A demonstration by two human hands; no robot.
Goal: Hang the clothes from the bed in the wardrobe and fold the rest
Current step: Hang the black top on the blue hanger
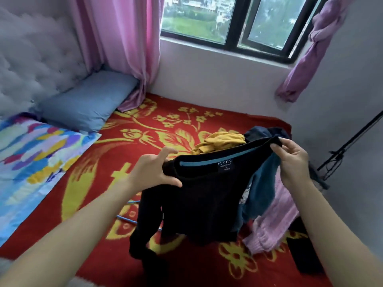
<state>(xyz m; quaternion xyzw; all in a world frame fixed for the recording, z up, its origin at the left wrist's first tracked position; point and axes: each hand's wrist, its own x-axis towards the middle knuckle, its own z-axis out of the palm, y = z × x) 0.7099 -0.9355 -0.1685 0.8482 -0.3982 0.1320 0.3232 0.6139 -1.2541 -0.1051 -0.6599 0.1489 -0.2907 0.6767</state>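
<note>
**Black top held up by the shoulders, ready for a hanger**

The bed (145,125), under its red blanket with yellow flowers, lies beneath and behind the black top (203,204). Up and left of the top is a blue pillow (87,104). The unsorted pile sits just behind the top and to its right: a yellow garment (223,139) behind its neckline, a teal garment (263,183) touching its right edge, and a pink knit (275,220) lower on that side.

The top hangs in the air above the blanket, neckline stretched wide and level, body and one long sleeve drooping until the sleeve meets the bed. The left hand (153,170) grips the top's left shoulder, thumb curled over the fabric. The right hand (294,160) pinches the right shoulder end between thumb and fingertips. A small label (225,165) shows inside the neck. Thin blue rods (126,218), possibly a hanger, peek out just left of the drooping sleeve.

This looks like the sorting step: one garment lifted and spread for inspection. If it is to be hung, the next move calls for freeing one hand to fetch a hanger and feed it through the neck. The wardrobe is not in view.
</note>
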